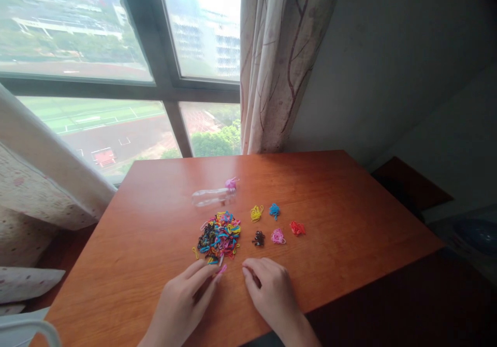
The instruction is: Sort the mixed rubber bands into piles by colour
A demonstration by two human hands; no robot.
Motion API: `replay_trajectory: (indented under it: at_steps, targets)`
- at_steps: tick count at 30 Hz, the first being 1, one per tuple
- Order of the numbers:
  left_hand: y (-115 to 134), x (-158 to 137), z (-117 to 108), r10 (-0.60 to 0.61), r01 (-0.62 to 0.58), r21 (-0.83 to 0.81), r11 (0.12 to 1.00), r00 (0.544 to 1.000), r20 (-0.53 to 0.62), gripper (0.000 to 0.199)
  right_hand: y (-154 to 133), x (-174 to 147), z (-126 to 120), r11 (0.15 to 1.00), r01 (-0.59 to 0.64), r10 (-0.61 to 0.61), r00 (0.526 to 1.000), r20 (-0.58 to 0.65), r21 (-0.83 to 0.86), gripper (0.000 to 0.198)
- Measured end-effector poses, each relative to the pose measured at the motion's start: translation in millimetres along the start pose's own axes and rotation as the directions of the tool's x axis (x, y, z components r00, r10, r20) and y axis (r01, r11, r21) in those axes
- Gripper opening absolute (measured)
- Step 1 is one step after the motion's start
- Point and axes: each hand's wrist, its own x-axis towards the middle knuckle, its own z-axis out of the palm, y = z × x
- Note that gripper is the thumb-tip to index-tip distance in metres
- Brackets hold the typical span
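Observation:
My left hand (192,287) pinches a pink rubber band (222,269) between thumb and fingers, just in front of a mixed pile of colourful rubber bands (220,235). To its right, my right hand (269,282) rests near the table surface with its fingers curled together; whatever is between the fingertips is too small to make out. Beyond that hand lie small single-colour heaps: yellow bands (257,213), blue bands (274,211), black bands (258,239), pink bands (278,236) and red bands (297,228). One loose yellow band (195,252) sits left of the mixed pile.
A clear plastic bottle-like container (213,197) lies behind the pile, with a pink piece (232,183) at its right end. All this is on a brown wooden table (330,191). A window stands behind it, with a patterned curtain (267,67) alongside.

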Motion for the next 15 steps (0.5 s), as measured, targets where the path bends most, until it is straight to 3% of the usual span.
replay_trajectory:
  at_steps: [15]
  targets:
    - [0.3,0.7,2.4,0.005,-0.009,0.138,0.990,1.000,0.024,0.023,-1.0,2.4,-0.9,0.997,0.025,-0.023,1.000,0.018,-0.075,0.015]
